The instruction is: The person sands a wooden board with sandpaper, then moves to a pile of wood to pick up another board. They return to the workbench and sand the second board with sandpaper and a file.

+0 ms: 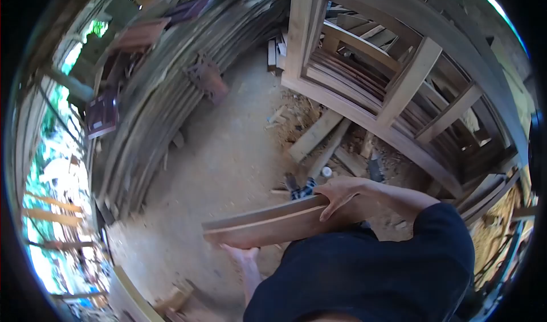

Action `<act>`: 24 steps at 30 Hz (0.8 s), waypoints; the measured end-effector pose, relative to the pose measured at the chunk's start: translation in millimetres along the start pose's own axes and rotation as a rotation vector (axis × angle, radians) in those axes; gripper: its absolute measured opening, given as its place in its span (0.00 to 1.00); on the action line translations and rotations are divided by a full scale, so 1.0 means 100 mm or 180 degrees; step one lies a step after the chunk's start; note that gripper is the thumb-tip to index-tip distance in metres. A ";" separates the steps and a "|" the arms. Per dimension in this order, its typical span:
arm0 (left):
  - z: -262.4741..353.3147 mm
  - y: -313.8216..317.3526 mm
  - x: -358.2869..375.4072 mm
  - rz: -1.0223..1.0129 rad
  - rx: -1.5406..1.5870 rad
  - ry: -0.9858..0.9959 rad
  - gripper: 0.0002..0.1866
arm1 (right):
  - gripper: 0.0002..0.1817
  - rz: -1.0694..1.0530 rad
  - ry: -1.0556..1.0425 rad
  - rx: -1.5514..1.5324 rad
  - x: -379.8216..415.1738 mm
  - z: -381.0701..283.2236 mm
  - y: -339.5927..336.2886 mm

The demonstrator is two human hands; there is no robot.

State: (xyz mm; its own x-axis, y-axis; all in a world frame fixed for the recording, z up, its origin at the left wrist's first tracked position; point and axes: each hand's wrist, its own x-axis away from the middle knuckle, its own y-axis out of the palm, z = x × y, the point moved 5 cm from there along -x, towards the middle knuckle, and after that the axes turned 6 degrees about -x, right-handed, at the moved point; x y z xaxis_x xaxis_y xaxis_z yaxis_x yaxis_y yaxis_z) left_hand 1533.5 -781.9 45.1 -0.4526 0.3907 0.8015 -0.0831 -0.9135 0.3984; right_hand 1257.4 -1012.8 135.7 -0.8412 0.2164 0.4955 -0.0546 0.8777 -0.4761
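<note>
Two long wooden boards point(273, 226) lie one against the other in front of my body, held across it above the floor. At their left end my left hand point(242, 253) grips them from below, its fingers partly hidden by the wood. My right hand point(338, 194) is wrapped over the top edge toward the right end, with the thumb on the near face. Beyond my right hand, a foot in a dark sandal point(301, 186) shows past the boards.
Long planks point(165, 94) are stacked along the left. A large wooden frame point(359, 114) stands at the upper right. Wood offcuts point(316, 135), shavings and a small white round item point(326, 171) lie on the floor point(228, 145). More wood pieces point(174, 299) are at the lower left.
</note>
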 end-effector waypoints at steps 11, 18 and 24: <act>1.33 1.61 -1.14 0.0356 0.0110 -0.0029 0.45 | 0.51 -0.0101 -0.0279 -0.0189 -1.77 -0.18 -1.82; 1.46 2.88 -2.11 0.0137 -0.0786 -0.0201 0.42 | 0.52 0.0172 0.0221 -0.0231 -2.40 0.04 -2.68; 2.08 4.36 -3.66 -0.2651 -0.1867 -0.1448 0.60 | 0.51 0.1016 0.0544 -0.1019 -3.07 0.14 -3.43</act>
State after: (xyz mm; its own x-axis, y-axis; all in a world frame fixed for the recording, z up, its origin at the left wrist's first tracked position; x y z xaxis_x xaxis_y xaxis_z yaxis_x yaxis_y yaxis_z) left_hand 1848.1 -1299.8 18.1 0.2970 0.8017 0.5188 -0.6700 -0.2122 0.7114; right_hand 1527.6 -1386.5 137.0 -0.6870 0.5400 0.4863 0.3828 0.8377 -0.3895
